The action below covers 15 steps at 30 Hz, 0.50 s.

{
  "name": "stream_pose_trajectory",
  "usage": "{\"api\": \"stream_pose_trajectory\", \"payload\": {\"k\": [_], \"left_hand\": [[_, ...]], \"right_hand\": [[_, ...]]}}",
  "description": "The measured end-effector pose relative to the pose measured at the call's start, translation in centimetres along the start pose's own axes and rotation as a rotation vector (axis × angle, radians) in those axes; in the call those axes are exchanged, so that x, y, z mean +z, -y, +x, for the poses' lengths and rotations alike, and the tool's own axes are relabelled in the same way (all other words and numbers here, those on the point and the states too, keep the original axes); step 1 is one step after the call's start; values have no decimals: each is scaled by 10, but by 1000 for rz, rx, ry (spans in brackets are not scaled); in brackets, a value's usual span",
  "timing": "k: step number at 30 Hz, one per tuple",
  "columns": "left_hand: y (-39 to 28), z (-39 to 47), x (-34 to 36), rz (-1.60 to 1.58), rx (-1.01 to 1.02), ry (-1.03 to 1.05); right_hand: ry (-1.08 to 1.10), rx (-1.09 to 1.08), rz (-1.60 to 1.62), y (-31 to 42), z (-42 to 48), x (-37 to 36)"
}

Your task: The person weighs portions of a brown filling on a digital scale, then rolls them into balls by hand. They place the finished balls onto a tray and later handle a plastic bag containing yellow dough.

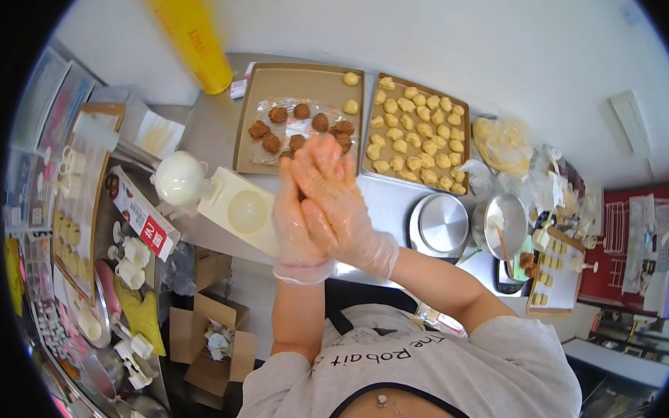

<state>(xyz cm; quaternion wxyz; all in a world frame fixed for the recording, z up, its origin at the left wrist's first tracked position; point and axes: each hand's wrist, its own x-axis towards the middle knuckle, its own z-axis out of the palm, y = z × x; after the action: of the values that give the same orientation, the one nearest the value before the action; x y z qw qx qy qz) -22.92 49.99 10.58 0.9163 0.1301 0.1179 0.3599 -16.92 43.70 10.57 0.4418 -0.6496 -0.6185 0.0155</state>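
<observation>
My left hand (294, 234) and my right hand (340, 208) are pressed palm to palm, both in clear plastic gloves. Whatever may lie between the palms is hidden. Just beyond the fingertips is a gold baking tray (282, 81) with several brown filling balls (301, 111) on a sheet of clear plastic film (263, 151). Two pale yellow dough balls (350, 106) sit along that tray's right side. To its right, a second baking tray (373, 160) carries many irregular yellow dough pieces (424, 129).
Left of my hands are a cream plastic press mould (212, 201) and a white round container (179, 178). A round steel-topped scale (444, 223) and a steel bowl (513, 214) with a wooden-handled tool stand right. A yellow roll (204, 51) rises behind. Below left sits an open cardboard box (191, 336).
</observation>
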Motion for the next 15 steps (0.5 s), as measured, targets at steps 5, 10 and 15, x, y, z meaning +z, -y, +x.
{"api": "stream_pose_trajectory", "payload": {"k": [5,10,15], "left_hand": [[44,4,-8,248,183,210],[63,-7,27,480,-42,30],[68,8,-10,281,-35,238]], "right_hand": [[-159,155,446,4,2,-20],[-231,89,-6,-54,-2,-40],[-186,93,41,-21,-40,-42]]}}
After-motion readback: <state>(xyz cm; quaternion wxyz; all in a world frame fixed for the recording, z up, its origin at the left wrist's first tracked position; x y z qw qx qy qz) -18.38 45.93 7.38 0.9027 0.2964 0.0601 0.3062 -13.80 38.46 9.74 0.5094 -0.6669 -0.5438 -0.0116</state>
